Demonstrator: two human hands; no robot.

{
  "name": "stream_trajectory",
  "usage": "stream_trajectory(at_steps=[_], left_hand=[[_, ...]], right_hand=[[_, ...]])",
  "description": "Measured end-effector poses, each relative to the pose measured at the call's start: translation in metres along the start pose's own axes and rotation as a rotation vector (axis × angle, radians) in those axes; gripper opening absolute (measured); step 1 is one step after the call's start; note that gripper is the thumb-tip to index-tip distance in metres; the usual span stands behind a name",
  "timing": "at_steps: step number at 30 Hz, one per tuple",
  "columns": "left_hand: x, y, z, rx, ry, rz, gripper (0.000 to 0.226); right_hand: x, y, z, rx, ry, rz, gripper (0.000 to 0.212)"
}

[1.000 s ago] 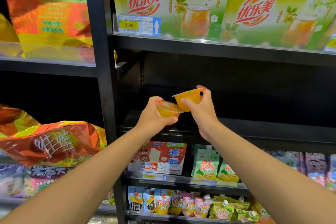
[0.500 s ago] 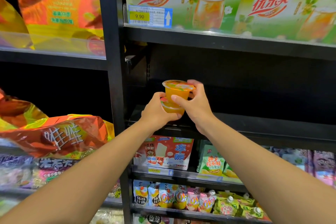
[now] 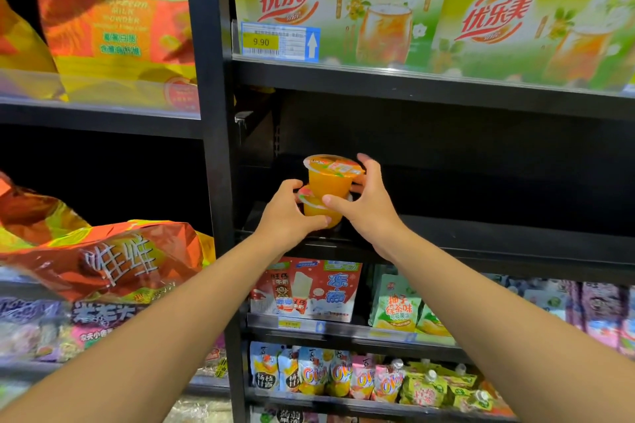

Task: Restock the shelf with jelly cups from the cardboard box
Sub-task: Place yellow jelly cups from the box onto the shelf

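Two orange jelly cups stood stacked at the front left corner of the dark middle shelf (image 3: pixel 481 240), the upper jelly cup (image 3: pixel 331 177) sitting upright on the foil lid of the lower jelly cup (image 3: pixel 321 211). The person's left hand (image 3: pixel 290 213) curled round the lower cup from the left, thumb across its front. The right hand (image 3: pixel 369 203) wrapped the upper cup from the right, thumb on its front wall and fingers behind its rim. Whether the lower cup already rested on the shelf board could not be told, since the hands hid its base. The cardboard box was out of view.

Such cups looked light and small, with thin plastic walls that would likely give under a hard squeeze, and smooth sides that could slip. The peel-off lids seemed the weak part, so the walls just under the stiff rim were probably the safest hold. A stack of two would likely topple easily, so each cup wanted steadying until it sat square.
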State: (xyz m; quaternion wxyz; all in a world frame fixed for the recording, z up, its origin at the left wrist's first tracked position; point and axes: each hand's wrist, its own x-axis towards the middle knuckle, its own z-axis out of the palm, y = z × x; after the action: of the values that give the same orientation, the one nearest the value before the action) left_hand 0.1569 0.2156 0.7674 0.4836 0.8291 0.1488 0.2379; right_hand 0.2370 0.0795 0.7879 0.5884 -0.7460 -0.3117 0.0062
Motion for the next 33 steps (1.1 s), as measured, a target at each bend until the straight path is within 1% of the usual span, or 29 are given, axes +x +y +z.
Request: stream_trajectory(at_steps=[3, 6, 8, 10, 14, 17, 21, 28, 33], left_hand=[[-0.015, -0.002, -0.005, 0.130, 0.055, 0.027, 0.083], [-0.038, -0.009, -0.012, 0.301, 0.059, 0.092, 0.073], [-0.050, -0.013, -0.019, 0.452, -0.003, 0.117, 0.067], [-0.058, -0.014, -0.024, 0.630, -0.094, 0.137, 0.062], [-0.063, -0.010, -0.024, 0.752, -0.211, 0.180, 0.060], [-0.064, -0.005, -0.018, 0.822, -0.263, 0.201, 0.062], [-0.064, 0.002, -0.009, 0.861, -0.298, 0.152, 0.067], [-0.051, 0.004, -0.005, 0.857, -0.266, 0.109, 0.065], [-0.039, 0.005, -0.004, 0.846, -0.289, 0.093, 0.065]], right_hand=[[-0.012, 0.002, -0.011, -0.150, 0.041, 0.011, 0.092], [-0.035, 0.008, -0.025, -0.359, -0.002, -0.008, 0.074], [-0.048, 0.012, -0.032, -0.551, -0.093, -0.048, 0.058], [-0.057, 0.016, -0.034, -0.703, -0.164, -0.072, 0.051], [-0.065, 0.018, -0.029, -0.844, -0.239, -0.143, 0.057], [-0.069, 0.018, -0.022, -0.923, -0.305, -0.154, 0.061], [-0.069, 0.014, -0.016, -0.997, -0.340, -0.127, 0.061], [-0.058, 0.011, -0.012, -0.959, -0.361, -0.120, 0.058], [-0.045, 0.012, -0.016, -0.942, -0.399, -0.107, 0.056]])
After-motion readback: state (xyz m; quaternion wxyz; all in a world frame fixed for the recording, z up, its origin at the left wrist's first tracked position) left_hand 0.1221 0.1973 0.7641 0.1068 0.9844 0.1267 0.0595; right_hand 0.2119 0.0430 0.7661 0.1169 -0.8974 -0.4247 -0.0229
